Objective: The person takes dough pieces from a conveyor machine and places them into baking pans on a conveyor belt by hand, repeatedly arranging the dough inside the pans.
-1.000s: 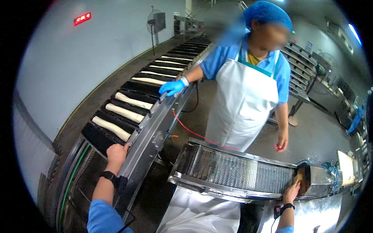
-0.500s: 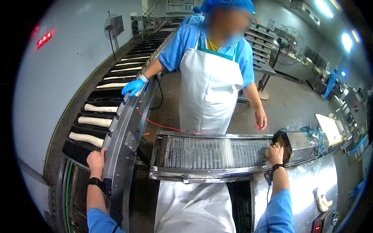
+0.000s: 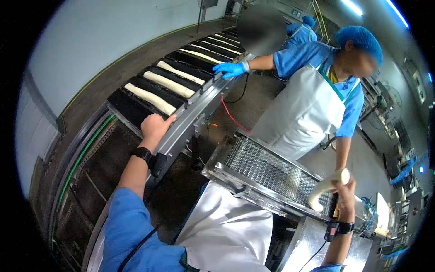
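My left hand [image 3: 156,128] rests on the metal rail at the near end of a long conveyor, its fingers curled at the edge; nothing plain is in it. Beside it, a pale dough roll [image 3: 149,99] lies in a black tray [image 3: 122,104]. My right hand [image 3: 345,192] is closed around a curved piece of dough [image 3: 322,189], raised over the right end of a metal mesh belt [image 3: 267,167]. The dough bends downward on its left side, and its other end sticks up above my fingers.
A co-worker [image 3: 308,109] in a white apron stands across the mesh belt, one blue-gloved hand [image 3: 230,69] on the conveyor rail. More dough rolls [image 3: 168,84] lie in trays farther up. Another person [image 3: 301,34] is in the background. A metal table [image 3: 312,242] stands at lower right.
My right hand has lifted the curved dough from the right end of the mesh belt. My left hand stays at the rail. The view has tilted, and the co-worker has leaned and turned toward the right.
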A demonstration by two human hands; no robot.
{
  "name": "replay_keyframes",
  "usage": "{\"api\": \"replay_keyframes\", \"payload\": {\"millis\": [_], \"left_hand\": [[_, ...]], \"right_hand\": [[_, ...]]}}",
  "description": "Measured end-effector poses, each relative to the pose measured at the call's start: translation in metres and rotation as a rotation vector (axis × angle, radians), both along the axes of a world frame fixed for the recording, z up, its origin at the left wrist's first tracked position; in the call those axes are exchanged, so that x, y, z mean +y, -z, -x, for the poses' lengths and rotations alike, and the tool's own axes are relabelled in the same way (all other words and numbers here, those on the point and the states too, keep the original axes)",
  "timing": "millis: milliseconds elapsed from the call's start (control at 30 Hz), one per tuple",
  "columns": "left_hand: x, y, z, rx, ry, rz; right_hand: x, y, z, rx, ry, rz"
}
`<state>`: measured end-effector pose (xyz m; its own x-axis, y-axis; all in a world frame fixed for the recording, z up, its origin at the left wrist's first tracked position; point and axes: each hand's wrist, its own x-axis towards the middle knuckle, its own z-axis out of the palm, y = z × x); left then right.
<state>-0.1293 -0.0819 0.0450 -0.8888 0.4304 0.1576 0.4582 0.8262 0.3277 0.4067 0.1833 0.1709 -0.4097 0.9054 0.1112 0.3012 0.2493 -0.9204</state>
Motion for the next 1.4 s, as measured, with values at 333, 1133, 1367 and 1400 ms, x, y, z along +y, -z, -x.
{"api": "replay_keyframes", "payload": {"millis": [333,1133,1367,1400], "left_hand": [[-0.026,0.041,0.061,-0.386,-0.237,-1.323],[-0.131,0.012,-0.008,-0.932,-0.174,-1.180],[-0.121,0.067,0.013,-0.493,-0.027,-0.946],[-0.112,0.089,0.038,-0.347,-0.125,-0.877]], "right_hand": [[-0.130,-0.062,0.200,0.556,-0.936,0.490],[-0.089,0.112,-0.132,1.229,0.260,0.354],[-0.105,0.146,-0.154,1.349,0.483,0.422],[-0.108,0.143,-0.149,1.350,0.526,0.435]]}}
